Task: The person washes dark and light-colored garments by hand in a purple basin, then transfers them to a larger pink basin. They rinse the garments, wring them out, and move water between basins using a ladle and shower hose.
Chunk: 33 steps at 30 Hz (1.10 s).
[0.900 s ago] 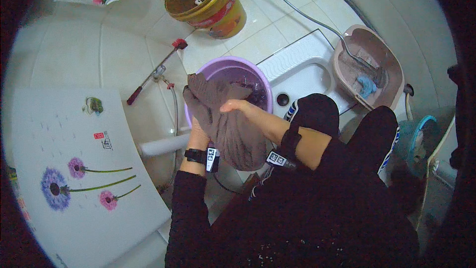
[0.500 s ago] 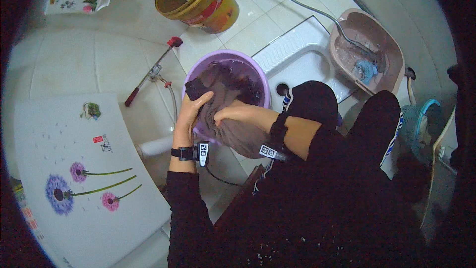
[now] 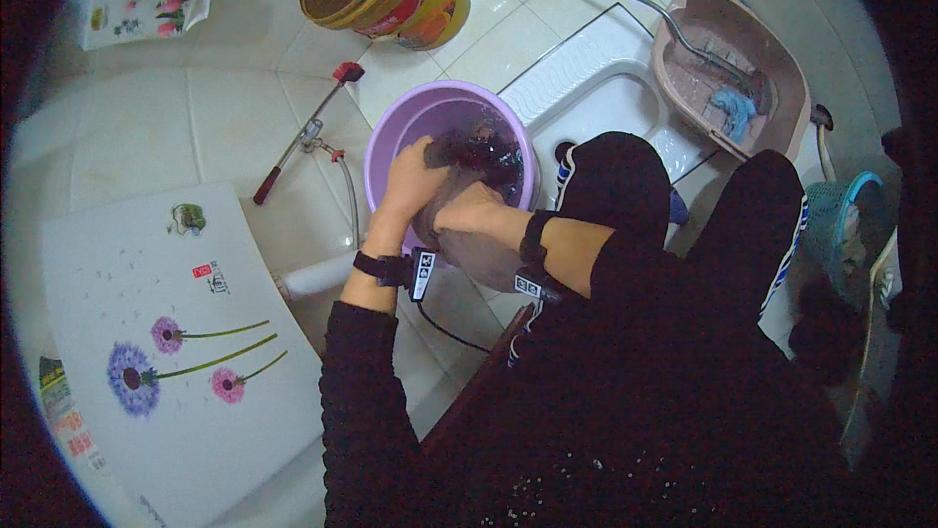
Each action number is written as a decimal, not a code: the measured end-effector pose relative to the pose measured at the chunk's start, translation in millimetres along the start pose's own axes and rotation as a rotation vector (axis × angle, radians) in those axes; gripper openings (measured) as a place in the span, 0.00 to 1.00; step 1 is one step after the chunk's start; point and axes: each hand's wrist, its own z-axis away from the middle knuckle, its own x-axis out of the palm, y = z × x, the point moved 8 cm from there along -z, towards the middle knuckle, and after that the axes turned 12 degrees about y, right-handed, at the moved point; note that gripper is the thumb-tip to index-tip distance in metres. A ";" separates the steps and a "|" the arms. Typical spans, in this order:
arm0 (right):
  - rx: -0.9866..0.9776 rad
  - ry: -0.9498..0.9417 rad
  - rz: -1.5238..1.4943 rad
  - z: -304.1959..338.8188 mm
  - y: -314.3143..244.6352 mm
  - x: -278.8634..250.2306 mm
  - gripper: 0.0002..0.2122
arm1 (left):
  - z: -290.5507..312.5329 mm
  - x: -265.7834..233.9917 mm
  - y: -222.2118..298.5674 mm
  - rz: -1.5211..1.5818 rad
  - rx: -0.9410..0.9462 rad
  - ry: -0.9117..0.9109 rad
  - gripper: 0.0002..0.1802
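Note:
A purple basin with dark water stands on the floor in front of me. My left hand is inside its near left part, fingers curled closed on the wet dark part of a grey-brown garment. Beside it, my right hand grips the same garment with a closed fist. The cloth bunches between the two hands, and its lighter part hangs over the basin's near rim toward my lap. Some fingertips are hidden in the folds.
A white squat toilet lies right of the basin, with a beige tub holding a blue cloth beyond it. A yellow bucket stands behind. At left are a red-ended brush and a flower-printed white cover; a teal basket is at right.
My left hand has moved inward and down into the basin, its spread thumb now closed on the cloth. The dark cloth end has dropped toward the water, and less cloth hangs over the near rim.

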 end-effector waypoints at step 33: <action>-0.053 -0.063 -0.773 21.2 -20.7 -44.1 0.19 | 31.9 -43.6 -11.5 0.896 -0.615 -0.209 0.45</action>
